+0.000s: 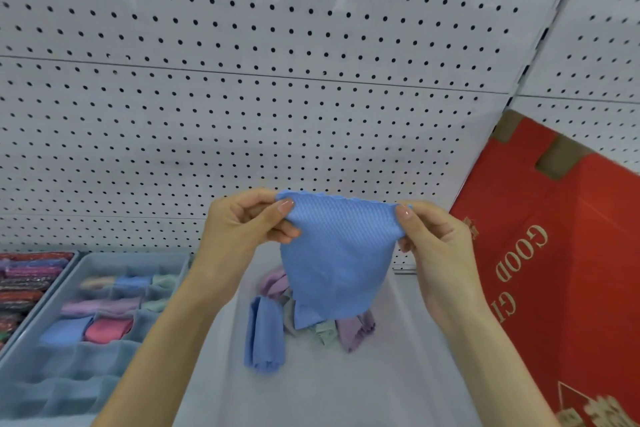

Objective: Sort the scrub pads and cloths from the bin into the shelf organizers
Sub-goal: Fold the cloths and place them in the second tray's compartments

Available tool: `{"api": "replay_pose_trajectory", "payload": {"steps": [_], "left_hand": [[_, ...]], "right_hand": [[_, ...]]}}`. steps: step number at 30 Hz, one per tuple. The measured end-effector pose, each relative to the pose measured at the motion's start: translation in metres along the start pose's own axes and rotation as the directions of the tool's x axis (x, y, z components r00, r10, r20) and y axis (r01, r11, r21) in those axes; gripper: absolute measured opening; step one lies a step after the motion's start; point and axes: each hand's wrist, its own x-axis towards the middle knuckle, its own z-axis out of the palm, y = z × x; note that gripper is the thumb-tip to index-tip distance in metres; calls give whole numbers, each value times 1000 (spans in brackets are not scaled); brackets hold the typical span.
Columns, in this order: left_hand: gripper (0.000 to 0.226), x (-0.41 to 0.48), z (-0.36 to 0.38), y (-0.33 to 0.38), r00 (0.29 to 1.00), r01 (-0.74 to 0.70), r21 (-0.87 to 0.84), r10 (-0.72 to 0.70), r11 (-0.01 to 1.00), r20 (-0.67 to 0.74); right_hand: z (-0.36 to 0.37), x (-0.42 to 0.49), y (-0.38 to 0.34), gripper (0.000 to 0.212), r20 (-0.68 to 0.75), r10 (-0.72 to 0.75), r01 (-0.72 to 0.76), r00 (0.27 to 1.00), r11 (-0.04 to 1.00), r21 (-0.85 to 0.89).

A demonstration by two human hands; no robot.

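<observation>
White pegboard (277, 80) behind pale bin (346, 388); left hand (242, 224), right hand (438, 241) pinch blue cloth (337, 253).

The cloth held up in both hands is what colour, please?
The cloth is light blue, finely textured; head view.

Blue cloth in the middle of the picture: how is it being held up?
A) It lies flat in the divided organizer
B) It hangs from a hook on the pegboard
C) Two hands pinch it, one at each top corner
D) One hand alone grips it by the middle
C: the left hand and the right hand each pinch a top corner of the blue cloth, so it hangs spread between them.
</observation>
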Motion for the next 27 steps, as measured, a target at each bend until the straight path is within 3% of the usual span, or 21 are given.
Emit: {"api": "replay_pose_trajectory", "payload": {"steps": [3, 6, 9, 12, 15, 17, 18, 22, 27], "left_hand": [[11, 4, 5, -1, 999, 1, 62, 2, 998, -39], [15, 6, 9, 2, 999, 17, 71, -15, 997, -35], [14, 8, 5, 10, 1000, 0, 51, 1, 999, -10], [7, 9, -6, 25, 991, -68, 5, 67, 998, 116], [19, 10, -17, 43, 933, -112, -107, 142, 988, 330], [10, 11, -15, 54, 861, -81, -204, 171, 976, 478], [5, 12, -10, 58, 837, -58, -226, 171, 972, 520], [11, 24, 16, 58, 871, -13, -174, 97, 985, 481], [38, 31, 30, 48, 895, 3, -214, 93, 977, 437]], "right_hand": [[4, 3, 1, 22, -60, 28, -30, 998, 999, -34], [4, 8, 0, 20, -28, 41, -41, 999, 999, -28], [1, 13, -8, 11, 90, 68, -66, 994, 998, -21], [-8, 14, -23, 16, 281, 44, -33, 959, 999, -42], [-14, 13, -43, 8, 597, -119, 130, 793, 991, 25], [-7, 15, -55, 9, 703, -188, 149, 685, 982, 118], [1, 18, -59, 9, 718, -201, 139, 666, 980, 145], [40, 31, -56, 20, 639, -168, 63, 751, 981, 183], [56, 29, -49, 13, 451, -262, 163, 853, 956, 245]]}}
